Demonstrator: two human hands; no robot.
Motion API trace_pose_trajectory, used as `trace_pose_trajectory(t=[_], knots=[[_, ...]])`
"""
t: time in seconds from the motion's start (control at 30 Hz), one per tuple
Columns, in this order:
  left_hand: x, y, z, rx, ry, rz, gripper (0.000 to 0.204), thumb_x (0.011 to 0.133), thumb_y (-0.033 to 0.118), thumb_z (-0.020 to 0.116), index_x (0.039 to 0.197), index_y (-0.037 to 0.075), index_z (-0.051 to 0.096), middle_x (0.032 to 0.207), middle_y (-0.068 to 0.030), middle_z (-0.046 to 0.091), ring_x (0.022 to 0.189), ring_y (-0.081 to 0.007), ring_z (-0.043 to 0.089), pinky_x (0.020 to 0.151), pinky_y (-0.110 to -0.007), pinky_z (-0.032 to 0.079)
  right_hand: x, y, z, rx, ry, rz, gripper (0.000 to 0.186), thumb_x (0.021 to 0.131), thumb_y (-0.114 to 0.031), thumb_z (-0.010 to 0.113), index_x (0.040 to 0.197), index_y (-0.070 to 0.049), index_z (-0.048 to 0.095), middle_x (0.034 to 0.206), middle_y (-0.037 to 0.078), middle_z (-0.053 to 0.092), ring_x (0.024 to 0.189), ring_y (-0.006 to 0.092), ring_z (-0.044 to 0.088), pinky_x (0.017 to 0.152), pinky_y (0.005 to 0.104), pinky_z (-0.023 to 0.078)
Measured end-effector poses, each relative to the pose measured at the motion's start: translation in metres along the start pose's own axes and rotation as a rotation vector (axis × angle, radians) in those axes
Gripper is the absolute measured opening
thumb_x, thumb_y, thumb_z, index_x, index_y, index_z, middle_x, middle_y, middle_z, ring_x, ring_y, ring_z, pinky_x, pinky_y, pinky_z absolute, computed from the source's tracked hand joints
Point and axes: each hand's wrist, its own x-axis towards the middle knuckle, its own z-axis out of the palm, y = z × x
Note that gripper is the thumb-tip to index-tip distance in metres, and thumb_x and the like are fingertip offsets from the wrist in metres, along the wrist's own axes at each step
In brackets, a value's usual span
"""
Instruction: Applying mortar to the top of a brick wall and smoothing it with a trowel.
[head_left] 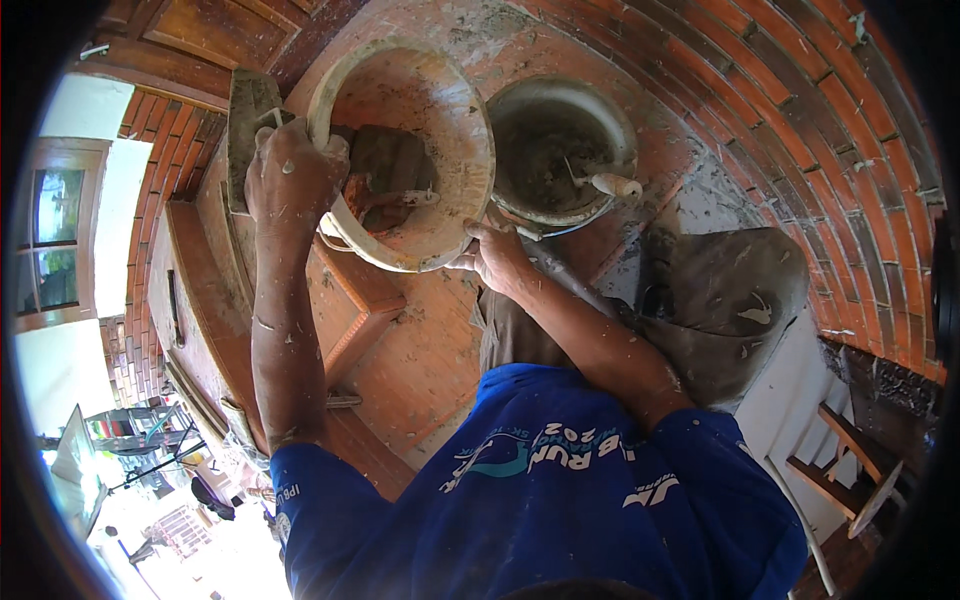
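My left hand point(290, 172) is closed at the left rim of a pale, dirt-stained bucket point(465, 130). It grips the handle of a long, flat grey plastering trowel point(250, 100), though the fingers hide most of that handle. Held tilted, the bucket turns its opening toward me. A brown flat piece point(395, 160) and orange bits show inside it; I cannot make out their kind. My right hand point(495, 258) pinches the bucket's lower right rim, thumb on the near side. Just right stands a second bucket point(625, 125) with grey mortar and a pointing trowel point(615, 185) in it.
A red-brick wall point(800, 130) curves along the right. Below me is a mortar-spattered reddish floor point(420, 370), with an orange-brown step point(355, 310) at the left. A wooden door point(220, 40) stands at the upper left. A small wooden stool point(850, 470) lies at the lower right.
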Motion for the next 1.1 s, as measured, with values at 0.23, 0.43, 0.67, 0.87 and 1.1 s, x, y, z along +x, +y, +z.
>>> trace_pose_trajectory(t=[0.23, 0.43, 0.67, 0.87, 1.1], knots=[[0.006, 0.017, 0.003, 0.018, 0.076, 0.084, 0.038, 0.079, 0.031, 0.063, 0.107, 0.005, 0.065, 0.103, -0.0215, 0.06, 0.102, -0.037, 0.059, 0.089, -0.046, 0.046, 0.004, -0.011, -0.008, 0.026, -0.028, 0.003, 0.04, 0.095, -0.007, 0.044, 0.133, 0.001, 0.035, 0.116, 0.024, 0.055, 0.096, 0.0377, 0.064, 0.077, 0.0556, 0.058], [0.006, 0.038, -0.005, 0.013, 0.021, 0.12, 0.038, 0.08, 0.031, 0.063, 0.107, 0.006, 0.065, 0.104, -0.0217, 0.059, 0.1, -0.0394, 0.06, 0.087, -0.048, 0.047, 0.008, -0.018, -0.014, 0.056, -0.053, 0.022, 0.04, 0.094, -0.007, 0.044, 0.133, -0.001, 0.036, 0.12, 0.022, 0.054, 0.1, 0.037, 0.063, 0.079, 0.0573, 0.057], [0.003, 0.051, -0.007, 0.034, 0.051, 0.162, 0.038, 0.081, 0.033, 0.064, 0.107, 0.007, 0.065, 0.106, -0.0221, 0.06, 0.099, -0.0406, 0.06, 0.087, -0.049, 0.047, 0.008, -0.021, -0.016, 0.123, -0.049, 0.048, 0.039, 0.095, -0.007, 0.043, 0.133, 0.002, 0.035, 0.126, 0.023, 0.049, 0.107, 0.0396, 0.059, 0.084, 0.0615, 0.053], [0.005, 0.051, 0.0, 0.041, 0.143, 0.267, 0.04, 0.08, 0.034, 0.065, 0.109, 0.006, 0.064, 0.106, -0.0216, 0.061, 0.098, -0.0406, 0.06, 0.087, -0.048, 0.048, 0.006, -0.02, -0.015, 0.154, -0.046, 0.022, 0.039, 0.096, -0.008, 0.042, 0.133, 0.003, 0.035, 0.129, 0.024, 0.046, 0.112, 0.0407, 0.056, 0.088, 0.0641, 0.05], [0.012, 0.054, 0.0, 0.035, 0.077, 0.219, 0.04, 0.08, 0.034, 0.065, 0.107, 0.004, 0.064, 0.107, -0.0215, 0.06, 0.1, -0.0405, 0.06, 0.087, -0.048, 0.047, 0.005, -0.021, -0.017, 0.15, -0.047, -0.022, 0.041, 0.096, -0.008, 0.044, 0.135, 0.0, 0.033, 0.13, 0.024, 0.046, 0.112, 0.0412, 0.056, 0.088, 0.0647, 0.05]])
